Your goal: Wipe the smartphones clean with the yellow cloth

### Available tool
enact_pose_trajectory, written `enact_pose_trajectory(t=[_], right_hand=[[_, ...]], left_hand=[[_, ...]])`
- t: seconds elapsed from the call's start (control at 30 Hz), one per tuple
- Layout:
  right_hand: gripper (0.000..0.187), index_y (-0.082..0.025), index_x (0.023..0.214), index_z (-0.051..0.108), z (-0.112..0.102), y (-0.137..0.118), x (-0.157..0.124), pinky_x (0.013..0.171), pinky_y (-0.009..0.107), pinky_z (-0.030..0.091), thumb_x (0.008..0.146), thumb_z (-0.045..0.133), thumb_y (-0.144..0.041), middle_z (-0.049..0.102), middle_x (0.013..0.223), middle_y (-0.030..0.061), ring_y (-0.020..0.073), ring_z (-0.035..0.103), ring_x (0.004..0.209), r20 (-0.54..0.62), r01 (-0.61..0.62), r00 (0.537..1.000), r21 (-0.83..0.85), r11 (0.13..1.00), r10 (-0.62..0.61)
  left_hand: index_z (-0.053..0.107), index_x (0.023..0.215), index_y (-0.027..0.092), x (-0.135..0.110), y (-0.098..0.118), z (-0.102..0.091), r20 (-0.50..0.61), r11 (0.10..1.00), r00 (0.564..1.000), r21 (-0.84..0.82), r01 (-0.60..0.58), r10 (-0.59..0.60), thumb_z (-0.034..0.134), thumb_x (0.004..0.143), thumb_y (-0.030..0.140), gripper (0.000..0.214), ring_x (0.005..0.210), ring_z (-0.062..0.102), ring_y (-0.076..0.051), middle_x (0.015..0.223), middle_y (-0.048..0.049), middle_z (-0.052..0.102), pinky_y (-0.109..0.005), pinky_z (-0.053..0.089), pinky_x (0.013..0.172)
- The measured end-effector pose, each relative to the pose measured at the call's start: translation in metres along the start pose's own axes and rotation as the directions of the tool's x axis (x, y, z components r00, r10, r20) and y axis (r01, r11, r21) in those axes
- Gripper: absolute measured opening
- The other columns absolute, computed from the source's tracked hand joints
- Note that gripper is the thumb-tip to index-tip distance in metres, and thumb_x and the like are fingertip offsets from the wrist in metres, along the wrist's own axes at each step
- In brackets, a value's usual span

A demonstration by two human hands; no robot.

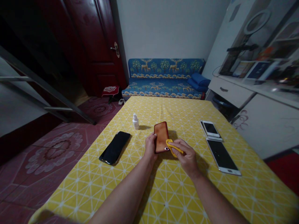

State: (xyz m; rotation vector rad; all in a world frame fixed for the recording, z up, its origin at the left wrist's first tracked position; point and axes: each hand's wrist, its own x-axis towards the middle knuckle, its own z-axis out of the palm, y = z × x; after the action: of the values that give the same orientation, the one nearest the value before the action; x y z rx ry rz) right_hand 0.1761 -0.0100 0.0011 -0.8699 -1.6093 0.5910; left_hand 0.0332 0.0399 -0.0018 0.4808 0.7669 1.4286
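The left hand [150,145] holds a brown rectangular phone case [161,137] above the yellow-patterned worktop [163,199], between its side edges — the right hand [187,155] pinches yellow cloth [172,147] at the case's near-right corner.

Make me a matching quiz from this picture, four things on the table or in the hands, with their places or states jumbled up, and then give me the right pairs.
Things:
1. Brown phone case
2. Small yellow cloth
3. White bottle
4. Black phone

Places and states:
A. Standing upright on the table
B. Held in the right hand
C. Lying flat, left of both hands
D. Held in the left hand

Right pairs: 1-D, 2-B, 3-A, 4-C.
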Motion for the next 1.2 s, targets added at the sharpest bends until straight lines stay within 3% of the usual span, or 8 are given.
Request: enact_pose_trajectory(t=[0.13, 0.3, 0.53, 0.67, 0.8, 0.93, 1.03, 1.2], right_hand=[[0.021, -0.026, 0.104, 0.073, 0.0, 0.002, 0.0, 0.07, 0.028, 0.052, 0.089, 0.06, -0.02, 0.065, 0.092, 0.0044, 0.0161, 0.063, 0.086, -0.044, 0.001, 0.999, -0.049, 0.999, -0.003], [0.018, -0.023, 0.101, 0.074, -0.007, 0.013, 0.003, 0.08, 0.032, 0.052, 0.089, 0.06, -0.026, 0.067, 0.099, 0.0066, 0.0187, 0.064, 0.094, -0.267, -0.074, 0.963, -0.12, 0.99, 0.039], [0.033, -0.02, 0.107, 0.071, -0.021, 0.031, 0.005, 0.089, 0.035, 0.051, 0.084, 0.062, -0.041, 0.071, 0.111, 0.0084, 0.0219, 0.065, 0.101, -0.512, -0.326, 0.812, 0.003, 0.945, 0.282], [0.038, -0.023, 0.113, 0.069, -0.023, 0.036, 0.005, 0.088, 0.035, 0.051, 0.08, 0.064, -0.04, 0.071, 0.114, 0.0069, 0.0234, 0.065, 0.104, -0.524, -0.38, 0.74, 0.193, 0.904, 0.423], [0.033, -0.027, 0.109, 0.07, -0.021, 0.035, 0.005, 0.085, 0.033, 0.052, 0.077, 0.067, -0.036, 0.073, 0.11, 0.0041, 0.0231, 0.066, 0.101, -0.472, -0.393, 0.752, 0.241, 0.888, 0.461], [0.034, -0.022, 0.109, 0.07, -0.015, 0.034, 0.003, 0.088, 0.036, 0.051, 0.081, 0.066, -0.041, 0.071, 0.112, 0.0074, 0.0227, 0.066, 0.1, -0.459, -0.343, 0.777, 0.266, 0.901, 0.431], [0.033, -0.02, 0.108, 0.07, -0.01, 0.028, 0.002, 0.09, 0.038, 0.051, 0.082, 0.066, -0.04, 0.071, 0.111, 0.0084, 0.0229, 0.065, 0.1, -0.386, -0.331, 0.838, 0.201, 0.922, 0.385], [0.021, -0.022, 0.101, 0.072, -0.001, 0.007, 0.001, 0.091, 0.035, 0.051, 0.085, 0.065, -0.034, 0.069, 0.107, 0.0064, 0.0211, 0.064, 0.102, -0.255, -0.216, 0.942, 0.042, 0.975, 0.22]], left_hand=[[0.064, 0.083, 0.015, -0.002, 0.0, 0.0, 0.055, 0.998, 0.997, 0.042, 0.057, -0.059, 0.072, 0.062, 0.033, 0.029, 0.062, 0.062, -0.016, 0.073, -0.0028, 0.069, -0.028, 0.048, 0.063], [0.07, 0.091, 0.013, -0.006, -0.004, 0.002, 0.205, 0.987, 0.97, 0.121, 0.109, -0.132, 0.074, 0.064, 0.031, 0.033, 0.069, 0.065, -0.018, 0.085, -0.0074, 0.073, -0.027, 0.048, 0.064], [0.072, 0.101, 0.011, -0.01, -0.003, 0.002, 0.365, 0.95, 0.888, 0.237, 0.204, -0.281, 0.073, 0.066, 0.029, 0.04, 0.067, 0.064, -0.017, 0.087, -0.0096, 0.073, -0.026, 0.046, 0.062], [0.072, 0.103, 0.01, -0.013, -0.002, 0.002, 0.43, 0.934, 0.834, 0.243, 0.261, -0.345, 0.075, 0.066, 0.029, 0.042, 0.07, 0.065, -0.017, 0.09, -0.0116, 0.073, -0.026, 0.047, 0.065], [0.071, 0.106, 0.009, -0.015, -0.005, 0.004, 0.467, 0.937, 0.812, 0.197, 0.289, -0.349, 0.076, 0.068, 0.03, 0.044, 0.073, 0.066, -0.018, 0.096, -0.0131, 0.073, -0.027, 0.048, 0.068], [0.07, 0.104, 0.012, -0.012, -0.004, 0.004, 0.386, 0.968, 0.888, 0.078, 0.237, -0.249, 0.077, 0.069, 0.031, 0.041, 0.073, 0.066, -0.018, 0.095, -0.0108, 0.073, -0.027, 0.049, 0.069], [0.071, 0.096, 0.013, -0.009, -0.001, 0.005, 0.307, 0.982, 0.935, -0.004, 0.187, -0.177, 0.079, 0.067, 0.031, 0.035, 0.07, 0.064, -0.016, 0.088, -0.0074, 0.073, -0.025, 0.048, 0.067], [0.071, 0.097, 0.013, -0.007, -0.003, 0.004, 0.331, 0.99, 0.936, -0.021, 0.137, -0.122, 0.079, 0.068, 0.03, 0.035, 0.072, 0.064, -0.016, 0.088, -0.0065, 0.072, -0.025, 0.048, 0.069]])
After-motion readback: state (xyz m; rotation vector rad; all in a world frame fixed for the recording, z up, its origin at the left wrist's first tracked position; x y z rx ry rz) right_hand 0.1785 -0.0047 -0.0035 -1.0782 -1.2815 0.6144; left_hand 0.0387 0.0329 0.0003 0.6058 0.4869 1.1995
